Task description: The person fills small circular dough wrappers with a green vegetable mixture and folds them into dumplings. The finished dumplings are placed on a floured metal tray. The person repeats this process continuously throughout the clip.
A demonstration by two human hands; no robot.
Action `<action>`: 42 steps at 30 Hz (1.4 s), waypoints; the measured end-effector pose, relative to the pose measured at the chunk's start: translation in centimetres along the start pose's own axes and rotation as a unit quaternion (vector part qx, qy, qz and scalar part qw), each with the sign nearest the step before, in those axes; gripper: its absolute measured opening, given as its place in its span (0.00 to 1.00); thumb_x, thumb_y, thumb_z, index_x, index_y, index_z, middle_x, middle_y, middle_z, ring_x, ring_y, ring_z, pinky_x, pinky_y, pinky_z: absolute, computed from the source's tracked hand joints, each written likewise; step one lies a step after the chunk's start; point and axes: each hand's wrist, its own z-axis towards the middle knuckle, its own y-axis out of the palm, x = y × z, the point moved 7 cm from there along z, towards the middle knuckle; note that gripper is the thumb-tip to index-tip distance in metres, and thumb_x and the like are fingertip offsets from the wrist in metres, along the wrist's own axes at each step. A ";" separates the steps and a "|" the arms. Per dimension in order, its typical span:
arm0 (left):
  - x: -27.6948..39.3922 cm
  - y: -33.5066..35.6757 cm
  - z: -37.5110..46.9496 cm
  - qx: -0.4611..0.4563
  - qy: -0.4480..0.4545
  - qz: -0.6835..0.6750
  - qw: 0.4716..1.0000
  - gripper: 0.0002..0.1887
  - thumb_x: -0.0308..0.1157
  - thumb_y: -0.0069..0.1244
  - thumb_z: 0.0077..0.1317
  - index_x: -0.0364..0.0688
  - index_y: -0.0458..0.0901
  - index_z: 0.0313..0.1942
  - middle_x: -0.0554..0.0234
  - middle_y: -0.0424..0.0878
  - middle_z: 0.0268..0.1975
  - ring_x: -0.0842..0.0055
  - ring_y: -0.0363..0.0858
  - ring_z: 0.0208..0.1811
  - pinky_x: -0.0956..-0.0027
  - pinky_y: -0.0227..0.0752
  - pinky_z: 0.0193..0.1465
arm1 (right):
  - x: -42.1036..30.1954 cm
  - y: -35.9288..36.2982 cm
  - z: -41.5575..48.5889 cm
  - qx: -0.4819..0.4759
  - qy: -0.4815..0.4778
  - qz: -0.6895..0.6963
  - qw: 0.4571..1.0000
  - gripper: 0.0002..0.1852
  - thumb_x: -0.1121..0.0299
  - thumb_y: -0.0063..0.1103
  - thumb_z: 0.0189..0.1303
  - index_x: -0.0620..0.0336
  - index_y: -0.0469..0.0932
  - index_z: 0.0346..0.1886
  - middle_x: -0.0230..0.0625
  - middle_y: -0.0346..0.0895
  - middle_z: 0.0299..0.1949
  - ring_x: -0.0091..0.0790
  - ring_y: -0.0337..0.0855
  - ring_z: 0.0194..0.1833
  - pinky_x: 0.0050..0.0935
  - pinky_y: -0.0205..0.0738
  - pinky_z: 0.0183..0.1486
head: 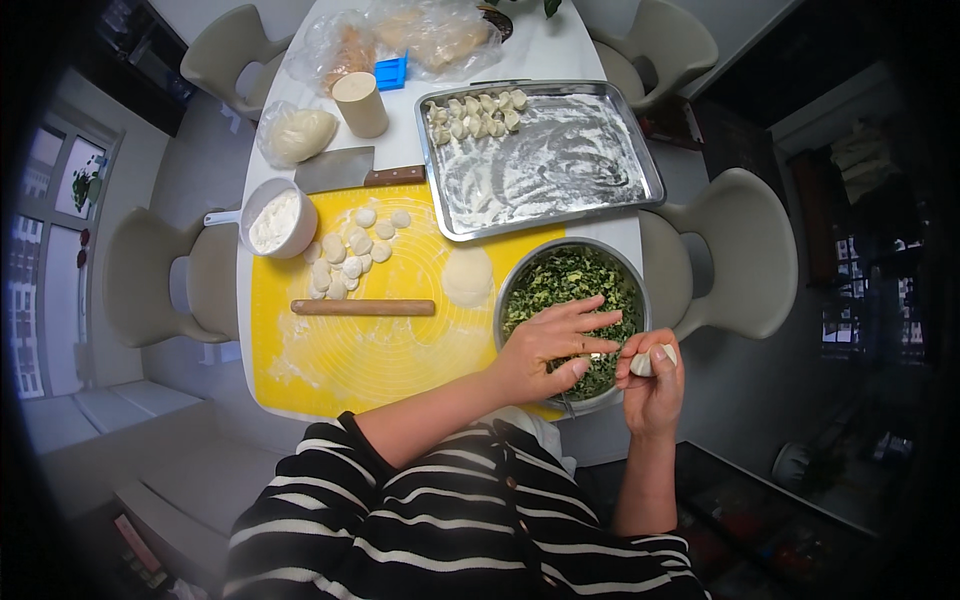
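My right hand [654, 386] holds a folded dumpling [652, 361] between thumb and fingers, beside the right rim of a steel bowl [504, 300]. The bowl holds chopped green filling [574, 277]. Over the filling, my left hand [555, 349] is spread with nothing in it. One flat dough wrapper [467, 277] lies on the yellow mat [300, 375] left of the bowl. Further left are several small dough pieces [360, 241] and a wooden rolling pin [363, 307]. Pleated dumplings [476, 116] stand in rows at the far left of a floured metal tray [442, 217].
A cleaver [337, 169] rests at the mat's back edge. By it are a white cup of flour [300, 225], bagged dough [300, 136], a cream cylinder [361, 105], a blue scraper [390, 73] and plastic bags [442, 37]. Chairs [739, 255] surround the table.
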 end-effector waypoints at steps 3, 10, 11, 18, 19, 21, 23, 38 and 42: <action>-0.1 0.1 0.0 0.006 0.009 0.006 1.000 0.22 0.41 0.49 0.64 0.43 0.80 0.57 0.54 0.75 0.64 0.55 0.66 0.69 0.53 0.59 0.70 | 0.6 -0.7 0.1 0.064 0.039 0.006 0.997 0.13 0.62 0.45 0.73 0.65 0.71 0.42 0.43 0.76 0.37 0.31 0.78 0.32 0.22 0.75 0.32; -2.1 2.4 -0.3 0.001 -0.174 -0.076 0.982 0.33 0.48 0.49 0.67 0.36 0.67 0.66 0.43 0.76 0.60 0.51 0.73 0.62 0.60 0.66 0.64 | 5.6 -0.4 -0.5 0.028 0.120 -0.090 0.988 0.17 0.61 0.38 0.76 0.66 0.73 0.47 0.43 0.78 0.42 0.34 0.81 0.45 0.33 0.80 0.49; -2.9 3.2 -0.6 -0.017 -0.221 -0.119 0.968 0.32 0.48 0.48 0.69 0.36 0.67 0.66 0.43 0.77 0.60 0.51 0.75 0.61 0.61 0.68 0.62 | 6.2 -1.2 -0.5 0.021 0.078 -0.228 0.970 0.18 0.60 0.37 0.77 0.66 0.73 0.48 0.43 0.78 0.42 0.34 0.81 0.48 0.36 0.80 0.51; -6.2 5.4 -2.9 -0.067 -0.370 -0.336 0.864 0.23 0.47 0.36 0.77 0.39 0.74 0.58 0.61 0.80 0.48 0.73 0.81 0.49 0.72 0.80 0.49 | 8.6 -1.1 -0.4 0.111 0.182 -0.089 0.973 0.21 0.58 0.37 0.77 0.67 0.74 0.48 0.43 0.79 0.42 0.34 0.84 0.41 0.33 0.84 0.41; -6.0 5.2 -2.7 -0.064 -0.369 -0.319 0.871 0.22 0.46 0.35 0.77 0.38 0.75 0.56 0.60 0.80 0.47 0.72 0.81 0.48 0.71 0.79 0.49 | 9.0 -1.6 -0.3 0.107 0.160 -0.141 0.971 0.20 0.58 0.37 0.77 0.67 0.74 0.48 0.42 0.79 0.41 0.32 0.83 0.40 0.31 0.82 0.40; -5.8 5.0 -2.5 -0.055 -0.367 -0.285 0.884 0.21 0.44 0.33 0.78 0.37 0.76 0.52 0.57 0.81 0.45 0.71 0.81 0.45 0.70 0.77 0.48 | 9.5 -1.9 0.0 0.093 0.116 -0.243 0.959 0.20 0.59 0.37 0.77 0.68 0.75 0.47 0.41 0.79 0.39 0.29 0.81 0.38 0.28 0.79 0.39; -5.8 4.6 -2.0 -0.041 -0.276 -0.159 0.947 0.20 0.42 0.32 0.78 0.36 0.76 0.50 0.54 0.81 0.43 0.68 0.81 0.43 0.67 0.74 0.49 | 7.9 -0.6 0.2 0.091 0.038 -0.297 0.950 0.21 0.60 0.37 0.77 0.69 0.76 0.45 0.38 0.78 0.38 0.26 0.78 0.36 0.26 0.74 0.39; -1.3 -0.9 2.7 0.085 -0.093 -0.160 0.979 0.21 0.42 0.31 0.77 0.36 0.76 0.48 0.54 0.79 0.41 0.64 0.79 0.42 0.67 0.71 0.50 | 0.9 8.2 2.5 0.035 -0.158 -0.334 0.929 0.20 0.62 0.37 0.77 0.70 0.76 0.38 0.32 0.76 0.33 0.21 0.72 0.37 0.23 0.68 0.40; -5.4 -2.5 2.0 0.112 -0.151 -0.156 0.970 0.28 0.52 0.27 0.77 0.39 0.74 0.55 0.60 0.80 0.45 0.70 0.79 0.46 0.68 0.72 0.52 | 4.2 7.2 6.2 0.011 -0.109 -0.392 0.913 0.24 0.56 0.33 0.78 0.68 0.75 0.41 0.36 0.78 0.34 0.26 0.77 0.34 0.26 0.72 0.38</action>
